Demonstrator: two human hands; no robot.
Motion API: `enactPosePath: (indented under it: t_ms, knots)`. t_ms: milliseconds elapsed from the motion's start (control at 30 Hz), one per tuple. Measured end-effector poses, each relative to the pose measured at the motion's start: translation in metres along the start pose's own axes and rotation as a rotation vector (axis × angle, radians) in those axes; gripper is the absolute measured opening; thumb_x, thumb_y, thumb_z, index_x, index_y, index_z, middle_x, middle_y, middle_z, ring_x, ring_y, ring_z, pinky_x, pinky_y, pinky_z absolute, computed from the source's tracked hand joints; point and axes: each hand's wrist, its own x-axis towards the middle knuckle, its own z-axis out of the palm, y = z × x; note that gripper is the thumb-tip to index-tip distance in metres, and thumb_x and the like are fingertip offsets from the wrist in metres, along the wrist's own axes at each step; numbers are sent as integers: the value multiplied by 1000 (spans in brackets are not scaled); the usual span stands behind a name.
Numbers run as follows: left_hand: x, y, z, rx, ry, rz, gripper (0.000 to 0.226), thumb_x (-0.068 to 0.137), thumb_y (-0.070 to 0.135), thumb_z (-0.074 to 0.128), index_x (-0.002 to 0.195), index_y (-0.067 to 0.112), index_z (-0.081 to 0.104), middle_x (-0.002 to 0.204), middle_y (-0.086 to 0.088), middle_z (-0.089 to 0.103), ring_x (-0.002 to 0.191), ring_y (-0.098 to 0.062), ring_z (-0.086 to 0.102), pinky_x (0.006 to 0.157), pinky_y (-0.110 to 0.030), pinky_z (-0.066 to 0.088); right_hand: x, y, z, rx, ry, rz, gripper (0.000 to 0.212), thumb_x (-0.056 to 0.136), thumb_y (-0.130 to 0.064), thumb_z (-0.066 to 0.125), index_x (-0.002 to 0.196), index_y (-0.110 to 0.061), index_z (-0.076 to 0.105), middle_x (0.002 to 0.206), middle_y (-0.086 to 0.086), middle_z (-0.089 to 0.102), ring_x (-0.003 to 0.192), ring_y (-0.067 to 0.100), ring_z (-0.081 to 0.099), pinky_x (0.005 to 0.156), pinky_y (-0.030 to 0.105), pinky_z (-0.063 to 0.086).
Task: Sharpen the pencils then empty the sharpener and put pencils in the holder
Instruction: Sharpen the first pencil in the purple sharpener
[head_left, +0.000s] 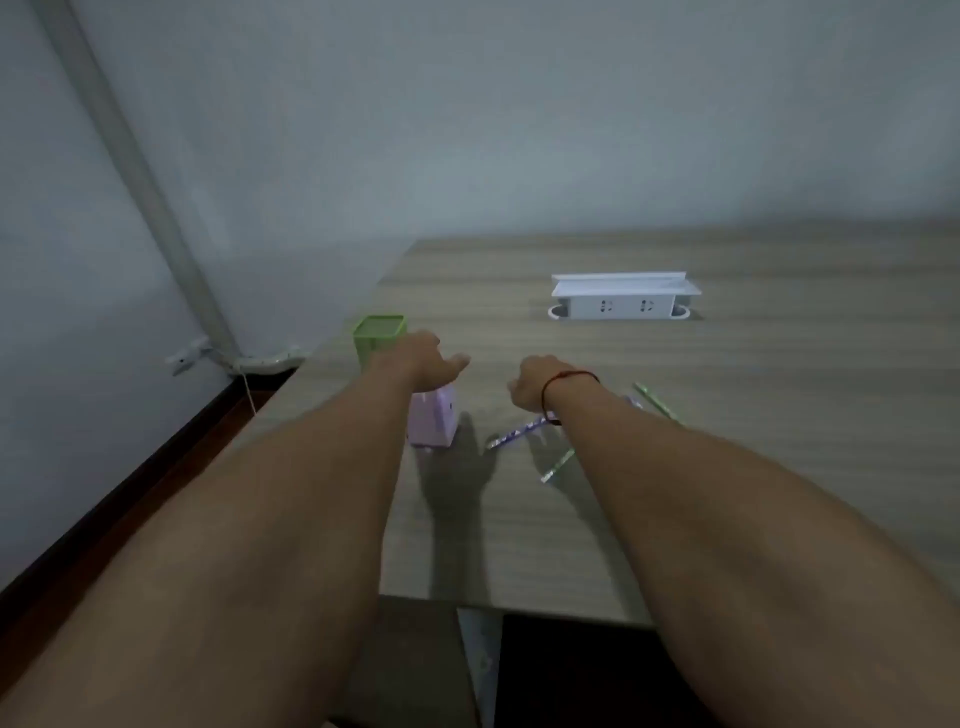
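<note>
Head view shows both arms outstretched, left hand (431, 364) and right hand (530, 384) hovering loosely open above the table (779, 426).

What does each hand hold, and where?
Nothing visibly. The left hand is open over the sharpener; the right hand hides its fingers; pencils lie loose.

A wood-grain worktop (753, 426) abuts pale grey walls (467, 130); a white socket box (623, 304) sits beyond the right grip (525, 385); dim light.

On the worktop (727, 415), the holder (378, 335) stands behind the sharpener (434, 421), pencils (519, 432) lie to its right, socket box (623, 299) behind.
</note>
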Motion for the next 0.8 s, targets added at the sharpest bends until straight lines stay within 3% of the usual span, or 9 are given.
enactPosePath:
  t_ms: [100,200,333,433,533,633,700,800]
  knots:
    - [-1,-19,45,34,-31,30,62,88,50,53,136,12,43,148,-12,40,133,-29,41,107,-36,36,-2,-10,47,-17,-80,-12,42,97,-25,46,133,-4,53,140,15,52,128,29,51,102,34,43]
    - [-10,-27,71,23,161,92,32,85,30,58,111,11,60,125,-15,59,113,-33,54,91,-34,44,-9,-17,78,6,-20,-51,41,98,-24,47,133,-4,52,140,14,52,128,29,51,101,34,43]
    - [-46,-41,93,51,225,92,27,84,31,58,103,11,64,116,-14,63,108,-31,57,85,-32,44,-31,-22,120,-5,56,-59,38,96,-21,51,130,-4,54,136,15,55,125,29,54,100,34,44]
    - [-70,-62,90,46,230,59,24,81,36,58,94,17,65,112,-13,65,104,-32,57,85,-34,45,-52,-33,126,-28,140,-106,36,94,-13,52,128,-2,53,135,17,54,127,31,51,111,40,35]
    - [-86,-71,79,-11,253,13,34,75,43,58,102,25,66,118,-12,62,108,-34,56,90,-36,47,-66,-36,115,11,215,-152,36,94,-1,46,129,3,51,134,23,51,126,36,51,103,38,42]
    - [-100,-71,83,-25,233,-11,56,64,55,51,111,27,63,123,-12,60,112,-34,55,94,-40,48,-77,-30,114,15,214,-153,32,98,-8,46,127,3,52,132,24,52,123,38,53,99,38,44]
    - [-106,-73,87,-48,224,-22,52,70,53,54,114,27,62,125,-12,58,113,-34,53,96,-42,47,-83,-27,112,7,177,-135,35,98,-15,50,127,5,52,133,23,53,123,37,53,97,37,44]
    - [-117,-73,91,-107,223,-17,48,81,46,55,125,29,55,133,-14,50,124,-34,45,101,-42,41,-87,-25,109,-13,138,-118,33,94,-6,53,125,4,54,131,22,55,122,36,55,96,36,46]
